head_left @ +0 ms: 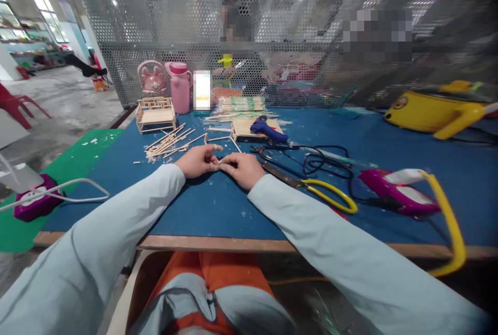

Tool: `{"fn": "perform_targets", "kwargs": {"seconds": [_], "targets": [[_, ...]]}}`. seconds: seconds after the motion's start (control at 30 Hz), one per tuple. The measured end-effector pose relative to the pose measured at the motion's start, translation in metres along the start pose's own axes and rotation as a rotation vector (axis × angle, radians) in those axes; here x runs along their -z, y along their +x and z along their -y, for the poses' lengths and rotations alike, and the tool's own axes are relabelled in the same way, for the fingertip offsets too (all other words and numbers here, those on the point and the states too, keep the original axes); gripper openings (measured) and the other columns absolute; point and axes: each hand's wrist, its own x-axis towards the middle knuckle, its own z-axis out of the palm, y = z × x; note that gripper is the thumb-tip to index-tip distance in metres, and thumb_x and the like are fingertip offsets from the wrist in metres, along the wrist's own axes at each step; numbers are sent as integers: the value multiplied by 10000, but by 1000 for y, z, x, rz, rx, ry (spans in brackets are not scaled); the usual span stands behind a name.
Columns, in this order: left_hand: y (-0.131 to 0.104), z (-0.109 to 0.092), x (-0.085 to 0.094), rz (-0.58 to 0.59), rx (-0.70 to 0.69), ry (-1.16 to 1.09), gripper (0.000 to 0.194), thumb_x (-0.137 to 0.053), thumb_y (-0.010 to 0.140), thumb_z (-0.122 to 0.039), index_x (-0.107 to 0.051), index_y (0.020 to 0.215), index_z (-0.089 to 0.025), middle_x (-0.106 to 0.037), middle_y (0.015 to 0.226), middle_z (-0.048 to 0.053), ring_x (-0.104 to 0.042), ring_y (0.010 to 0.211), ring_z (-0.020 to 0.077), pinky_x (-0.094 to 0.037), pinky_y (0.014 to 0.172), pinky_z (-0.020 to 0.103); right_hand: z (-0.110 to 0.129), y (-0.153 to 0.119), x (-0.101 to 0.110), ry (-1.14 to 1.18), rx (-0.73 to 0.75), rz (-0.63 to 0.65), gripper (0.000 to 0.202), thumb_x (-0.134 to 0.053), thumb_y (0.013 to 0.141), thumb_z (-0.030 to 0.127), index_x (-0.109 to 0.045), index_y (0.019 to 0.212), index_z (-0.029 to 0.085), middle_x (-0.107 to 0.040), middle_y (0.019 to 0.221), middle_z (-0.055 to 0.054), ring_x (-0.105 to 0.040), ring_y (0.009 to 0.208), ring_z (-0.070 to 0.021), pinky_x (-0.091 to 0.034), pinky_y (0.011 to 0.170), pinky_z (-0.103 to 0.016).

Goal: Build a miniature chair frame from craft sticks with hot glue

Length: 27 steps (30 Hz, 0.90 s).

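My left hand (197, 161) and my right hand (244, 169) meet fingertip to fingertip over the blue tabletop. Both are closed in a pinch; whatever sits between the fingertips is too small and covered to make out. Just beyond them lie thin wooden sticks joined at angles (220, 139). A loose pile of sticks (167, 143) spreads to the left of my left hand. Behind my right hand, a blue glue gun (268, 130) rests on a flat panel of sticks (239, 128). Scissors with yellow handles (330, 195) lie close to my right sleeve.
A small stick-built bench (156, 116) stands back left, before a pink bottle (180, 88). Bundled sticks (241, 103) lie near the mesh screen (155, 24). Black cable (327, 161) tangles at right beside a purple power strip (397, 192). A yellow bag (424, 112) sits far right.
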Motion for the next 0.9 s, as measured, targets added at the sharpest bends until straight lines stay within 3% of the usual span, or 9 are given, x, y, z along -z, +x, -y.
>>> {"fn": "perform_targets", "kwargs": {"seconds": [0.2,0.3,0.67,0.9], "targets": [[0,-9,-2,-84,59,39,416,-562,703,-170,-521,1104,-69,-588,644,4,-525,600,102,-415,652,250,-6,2,-2,-48,75,-45,53,-652,691,188,-701,684,171,-620,672,-20,-534,638,-114,-388,622,-226],[3,-9,-3,-115,94,69,447,-608,706,-245,-520,1100,-52,-585,613,5,-524,569,103,-402,604,242,-6,2,-3,-68,65,-52,58,-653,686,194,-693,650,171,-591,638,-10,-511,610,-107,-375,598,-223],[9,-7,0,-54,125,-84,574,-652,676,-133,-422,1193,-40,-589,595,-17,-530,527,84,-408,593,239,0,-1,-2,-80,-34,2,155,-618,627,145,-713,748,158,-615,639,-17,-492,565,-109,-372,565,-231],[8,-6,3,-51,134,-98,536,-673,679,-153,-459,1163,-65,-576,586,-27,-520,520,78,-383,565,224,-2,2,-2,-46,-37,36,118,-616,694,232,-712,709,165,-659,670,-29,-539,592,-118,-385,587,-235]]}}
